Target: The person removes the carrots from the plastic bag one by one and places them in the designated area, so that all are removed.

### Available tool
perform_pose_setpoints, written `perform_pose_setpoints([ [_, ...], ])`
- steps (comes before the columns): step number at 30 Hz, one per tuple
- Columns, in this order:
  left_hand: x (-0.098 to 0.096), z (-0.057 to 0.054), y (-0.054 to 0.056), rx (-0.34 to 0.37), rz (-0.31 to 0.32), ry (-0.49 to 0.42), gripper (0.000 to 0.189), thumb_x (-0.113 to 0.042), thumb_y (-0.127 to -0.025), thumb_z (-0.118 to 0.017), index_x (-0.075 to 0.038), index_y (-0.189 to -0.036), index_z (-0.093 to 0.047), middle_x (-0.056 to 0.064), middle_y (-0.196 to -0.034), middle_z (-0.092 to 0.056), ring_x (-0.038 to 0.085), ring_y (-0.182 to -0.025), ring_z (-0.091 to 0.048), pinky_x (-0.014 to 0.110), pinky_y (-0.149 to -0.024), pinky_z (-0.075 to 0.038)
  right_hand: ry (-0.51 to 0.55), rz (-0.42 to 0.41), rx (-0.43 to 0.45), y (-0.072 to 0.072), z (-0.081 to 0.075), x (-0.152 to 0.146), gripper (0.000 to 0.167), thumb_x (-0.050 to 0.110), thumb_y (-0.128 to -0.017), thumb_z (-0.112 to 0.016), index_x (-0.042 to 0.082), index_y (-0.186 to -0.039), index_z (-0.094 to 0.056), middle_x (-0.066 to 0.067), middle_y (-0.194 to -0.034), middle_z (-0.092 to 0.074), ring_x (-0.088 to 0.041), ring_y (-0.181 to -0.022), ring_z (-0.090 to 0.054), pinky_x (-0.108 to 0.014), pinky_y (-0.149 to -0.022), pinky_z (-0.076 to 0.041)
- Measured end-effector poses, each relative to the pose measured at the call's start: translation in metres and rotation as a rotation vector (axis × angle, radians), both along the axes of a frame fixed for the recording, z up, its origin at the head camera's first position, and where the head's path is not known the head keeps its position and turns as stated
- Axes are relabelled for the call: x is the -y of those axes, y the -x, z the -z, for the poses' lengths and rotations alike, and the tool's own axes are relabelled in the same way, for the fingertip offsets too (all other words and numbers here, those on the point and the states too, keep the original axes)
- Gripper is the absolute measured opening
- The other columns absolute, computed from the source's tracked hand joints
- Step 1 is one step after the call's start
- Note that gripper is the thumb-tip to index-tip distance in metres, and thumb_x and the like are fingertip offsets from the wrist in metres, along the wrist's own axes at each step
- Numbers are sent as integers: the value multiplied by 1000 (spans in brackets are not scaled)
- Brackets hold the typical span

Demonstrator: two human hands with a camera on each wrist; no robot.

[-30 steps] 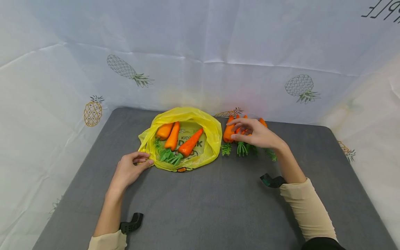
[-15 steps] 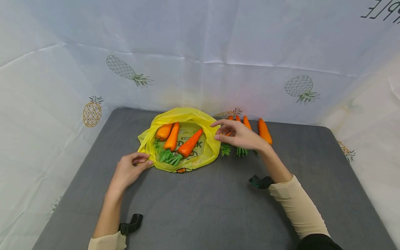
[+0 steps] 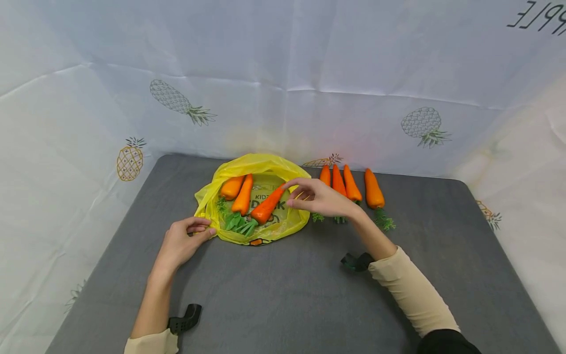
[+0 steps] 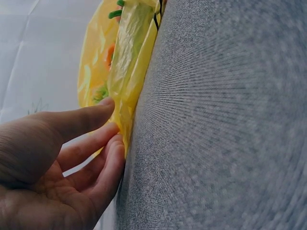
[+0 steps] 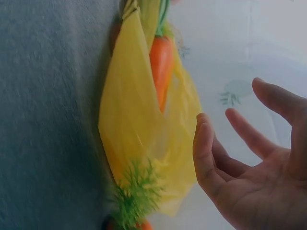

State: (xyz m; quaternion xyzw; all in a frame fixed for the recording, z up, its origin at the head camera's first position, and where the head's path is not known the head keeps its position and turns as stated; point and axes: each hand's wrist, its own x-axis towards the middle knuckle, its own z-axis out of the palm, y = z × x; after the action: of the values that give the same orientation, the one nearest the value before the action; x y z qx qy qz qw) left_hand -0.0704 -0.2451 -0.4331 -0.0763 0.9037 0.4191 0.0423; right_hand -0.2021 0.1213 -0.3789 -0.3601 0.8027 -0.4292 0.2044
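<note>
A yellow plastic bag (image 3: 294, 216) lies on the grey table with its mouth spread wide. Inside it are three carrots with green tops: a bright orange-red carrot (image 3: 265, 209), a lighter carrot (image 3: 242, 196) and a thick carrot (image 3: 232, 187) half tucked under the bag's edge. My left hand (image 3: 181, 241) pinches the bag's near-left rim between thumb and fingers, as the left wrist view also shows. Over the bag's right side hovers my right hand (image 3: 320, 199), fingers loosely bent and holding nothing. In the right wrist view the same hand (image 5: 254, 163) has its thumb and fingertips apart.
Right of the bag, several carrots lie in a row, among them a carrot (image 3: 352, 186) and a separate carrot (image 3: 374, 191) with a feathery top. The grey table (image 3: 283, 295) ends at a white cloth (image 3: 283, 59) printed with pineapples.
My right hand has moved left from above the row of carrots to the bag's right side, uncovering the row. My left hand and the carrots in the bag stay put.
</note>
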Motion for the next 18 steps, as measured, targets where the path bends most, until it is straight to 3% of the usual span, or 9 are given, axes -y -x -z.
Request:
perform_pose_setpoints([
  [12, 0, 0, 1, -10, -3, 11, 39, -31, -102, -79, -3, -128, -76, 20, -119, -80, 32, -112, -72, 25, -80, -53, -16, -55, 39, 1, 12, 29, 47, 20, -105, -72, 5, -148, -62, -16, -136, -71, -28, -114, -75, -45, -105, -60],
  [18, -1, 1, 1, -12, -1, 15, 39, -31, -102, -79, -2, -129, -76, 20, -119, -80, 32, -112, -72, 25, -80, -53, -16, -92, 17, 4, 17, 45, 50, 18, -104, -73, 2, -150, -60, -21, -138, -69, -27, -107, -77, -39, -98, -62],
])
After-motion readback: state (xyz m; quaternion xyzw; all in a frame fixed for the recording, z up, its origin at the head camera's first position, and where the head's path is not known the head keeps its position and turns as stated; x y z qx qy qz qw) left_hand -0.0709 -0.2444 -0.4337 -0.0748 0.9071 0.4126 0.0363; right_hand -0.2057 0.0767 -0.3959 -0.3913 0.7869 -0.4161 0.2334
